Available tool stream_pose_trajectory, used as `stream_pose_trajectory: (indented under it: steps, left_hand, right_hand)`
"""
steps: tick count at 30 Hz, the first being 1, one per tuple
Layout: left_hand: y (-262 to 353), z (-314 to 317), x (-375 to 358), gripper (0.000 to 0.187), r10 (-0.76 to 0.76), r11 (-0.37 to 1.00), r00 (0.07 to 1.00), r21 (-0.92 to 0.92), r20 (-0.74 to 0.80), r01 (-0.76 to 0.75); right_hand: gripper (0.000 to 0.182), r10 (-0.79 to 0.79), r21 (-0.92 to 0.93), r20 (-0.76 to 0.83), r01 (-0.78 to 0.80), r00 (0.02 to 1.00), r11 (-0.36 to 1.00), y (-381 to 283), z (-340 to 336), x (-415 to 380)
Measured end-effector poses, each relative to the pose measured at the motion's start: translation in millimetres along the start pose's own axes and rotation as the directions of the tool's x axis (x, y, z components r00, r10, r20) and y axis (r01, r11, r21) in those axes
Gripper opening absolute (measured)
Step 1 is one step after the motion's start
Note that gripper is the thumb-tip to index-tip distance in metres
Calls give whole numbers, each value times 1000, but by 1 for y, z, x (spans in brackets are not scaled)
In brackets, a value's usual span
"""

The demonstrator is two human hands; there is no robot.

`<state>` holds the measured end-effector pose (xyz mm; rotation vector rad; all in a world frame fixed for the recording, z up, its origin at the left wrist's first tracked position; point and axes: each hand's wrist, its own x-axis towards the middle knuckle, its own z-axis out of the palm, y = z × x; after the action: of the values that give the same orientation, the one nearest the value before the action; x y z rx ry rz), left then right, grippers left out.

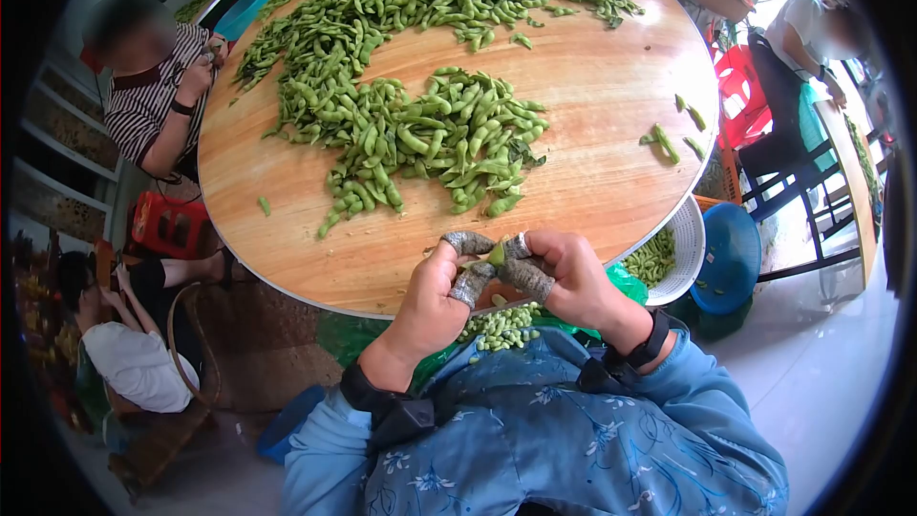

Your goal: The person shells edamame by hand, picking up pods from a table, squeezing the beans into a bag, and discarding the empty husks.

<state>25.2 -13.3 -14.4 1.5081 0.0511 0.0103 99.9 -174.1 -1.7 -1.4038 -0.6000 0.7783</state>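
At the table's near edge, my left hand (429,297) and my right hand (577,274) meet around one green soybean pod (497,254). Both are closed on it, thumb and forefinger pinching from either side. Worn grey wrappings cover those fingertips and hide part of the pod. Right below my hands, a heap of shelled green beans (501,327) lies at my lap, with green plastic (435,368) around it. Beyond my fingers a big pile of unshelled pods (411,129) spreads over the round wooden table (611,86).
A white basket (690,239) of pods and a blue basin (726,258) stand at the table's right. Loose pods (664,143) lie near the right edge. A person in a striped shirt (158,96) sits at the left, near a red stool (177,225). Other people are around the room.
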Motion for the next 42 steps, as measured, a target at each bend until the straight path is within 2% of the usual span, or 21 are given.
stream_pose_trajectory:
  steps: [1,3,7,9,10,12,15,16,18,21,25,31,33,34,36,37,38,39,40,41,42]
  left_hand:
    - [2,-4,-1,24,0,1000,1000,0,0,0]
    - [8,-11,-3,19,3,959,999,282,-48,11]
    - [17,-1,-4,15,4,959,999,282,-36,7]
    - [20,1,-4,13,160,826,985,556,-71,-94]
    - [19,1,-4,13,158,826,985,555,-71,-93]
    - [14,0,-2,14,355,612,935,763,-27,-210]
    - [13,-1,-1,20,458,495,888,817,43,-295]
    - [14,-1,-1,20,457,497,889,816,43,-295]
    - [18,0,-2,23,509,378,854,865,103,-329]
    - [20,-2,-3,22,501,319,851,882,154,-348]
    - [21,-4,-3,26,499,267,844,892,195,-365]
    - [16,-6,-5,27,483,247,841,883,245,-400]
    - [11,-5,-4,24,509,366,841,838,184,-405]
    - [8,-4,-5,24,508,367,841,836,187,-407]
    - [3,-2,-8,11,385,664,923,687,24,-295]
    - [3,-1,-9,11,385,664,923,687,25,-295]
    - [4,1,-10,6,243,865,968,468,-71,-183]
    - [4,2,-11,5,74,978,990,204,-122,-48]
    - [4,3,-10,5,74,978,990,205,-121,-48]
    - [4,4,-9,6,-15,998,992,-55,-127,8]
    - [4,4,-8,8,-102,948,989,-311,-108,64]
  right_hand:
    - [14,0,0,0,0,1000,1000,-2,0,-2]
    - [17,-11,123,-68,19,998,992,-4,1,-4]
    - [20,-8,139,-41,13,999,990,-1,-3,-1]
    - [23,36,223,-22,-30,999,974,-3,-2,0]
    - [23,37,223,-23,-31,999,974,-1,-2,0]
    - [25,93,278,-21,-83,995,957,1,-2,1]
    - [27,148,347,1,-139,989,928,-5,-2,0]
    - [27,150,347,1,-141,989,927,-5,-2,0]
    - [28,159,335,18,-156,987,929,-5,-3,1]
    - [25,157,387,36,-158,987,908,-9,-2,1]
    - [22,153,420,35,-154,988,894,0,-3,3]
    - [19,193,355,33,-192,981,915,2,-3,5]
    - [16,199,433,55,-203,978,878,0,-1,5]
    - [16,200,435,51,-202,978,878,1,0,5]
    - [14,165,502,66,-176,984,847,4,2,6]
    - [14,165,502,65,-176,984,847,6,2,6]
    - [13,137,491,54,-146,989,859,8,3,7]
    - [13,108,481,44,-115,993,869,10,3,7]
    - [13,107,481,43,-115,993,869,13,3,8]
    - [13,13,404,21,-20,1000,915,15,2,9]
    - [14,-83,321,7,77,997,944,14,2,10]
